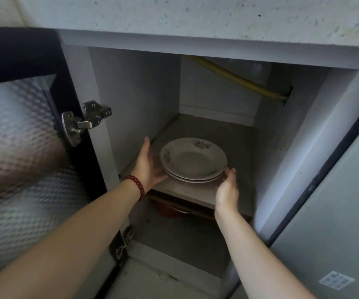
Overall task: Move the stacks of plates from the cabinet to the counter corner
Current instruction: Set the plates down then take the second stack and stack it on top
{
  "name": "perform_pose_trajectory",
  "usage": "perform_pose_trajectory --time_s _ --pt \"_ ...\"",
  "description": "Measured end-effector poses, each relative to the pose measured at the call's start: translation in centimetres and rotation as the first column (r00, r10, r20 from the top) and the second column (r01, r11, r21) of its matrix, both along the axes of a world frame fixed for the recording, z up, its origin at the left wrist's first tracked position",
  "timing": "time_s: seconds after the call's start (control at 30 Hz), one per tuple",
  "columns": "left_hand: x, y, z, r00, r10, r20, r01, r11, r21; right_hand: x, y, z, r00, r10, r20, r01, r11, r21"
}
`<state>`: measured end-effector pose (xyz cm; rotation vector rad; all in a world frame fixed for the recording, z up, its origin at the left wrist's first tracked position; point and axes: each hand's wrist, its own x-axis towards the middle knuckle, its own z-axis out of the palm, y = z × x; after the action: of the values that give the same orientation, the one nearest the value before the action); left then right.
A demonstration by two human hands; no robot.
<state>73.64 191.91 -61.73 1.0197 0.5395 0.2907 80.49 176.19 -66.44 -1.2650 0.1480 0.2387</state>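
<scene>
Two plates: floral plate stack [193, 160] on upper cabinet shelf [234, 134]
Left hand [149, 167]: grip open, cupping stack's left rim
Right hand [228, 186]: grip open, fingers at near-right rim

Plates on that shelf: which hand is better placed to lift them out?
Neither alone. The left hand cups the stack of plates at its left edge, the right hand at its near-right rim, so probably both.

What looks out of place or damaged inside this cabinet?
Nothing looks damaged. The plates sit level on the shelf. One oddity: a yellow hose runs slanted across the back into a rough hole in the side wall.
</scene>
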Motion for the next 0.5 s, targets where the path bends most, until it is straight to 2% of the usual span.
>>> perform_pose_trajectory --time_s 0.1,0.23,0.37,0.5 --pt "0.2 -0.1 0.2 0.999 -0.002 0.039 0.005 0.998 -0.056 0.3 0.4 0.5 1.0 0.012 -0.005 -0.012 1.0 0.015" --pt "0.0 -0.4 0.2 0.999 0.003 0.04 -0.001 0.998 -0.059 0.6 0.5 0.9 1.0 -0.011 -0.017 0.012 0.998 0.059" --pt "-0.7 -1.3 0.3 0.998 -0.033 0.062 0.033 0.999 -0.013 0.5 0.6 1.1 0.999 -0.031 -0.03 0.032 0.999 0.041" --pt "-1.6 -1.8 -0.4 0.995 -0.043 0.09 0.046 0.998 -0.031 0.2 0.3 0.9 0.997 -0.067 -0.024 0.068 0.997 0.044"
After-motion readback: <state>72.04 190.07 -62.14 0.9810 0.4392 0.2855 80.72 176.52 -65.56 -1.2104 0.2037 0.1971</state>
